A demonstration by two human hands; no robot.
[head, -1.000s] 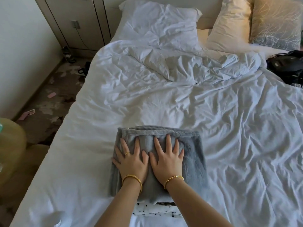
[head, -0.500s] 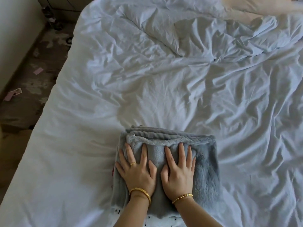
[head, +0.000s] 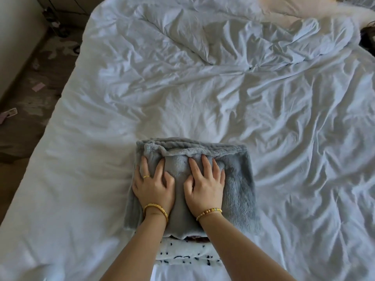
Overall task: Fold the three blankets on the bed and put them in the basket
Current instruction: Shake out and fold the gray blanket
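Note:
A folded grey plush blanket (head: 237, 191) tops a stack near the front edge of the white bed (head: 85, 199). Under it shows a thin dark reddish layer (head: 195, 238), and below that a white blanket with black dots (head: 188, 254). My left hand (head: 153, 187) and my right hand (head: 206, 185) lie side by side on the grey blanket, fingers spread, fingertips pressing into the pile so the fabric puckers between them. No basket is in view.
A rumpled white duvet (head: 223, 47) covers the far half of the bed, with a cream pillow (head: 288, 7) at the top right. Patterned floor (head: 30, 94) with scattered small items runs along the bed's left side.
The view has tilted down and closer. My hands have slid apart and towards the blanket's far edge, and the fingertips now dig into the fabric.

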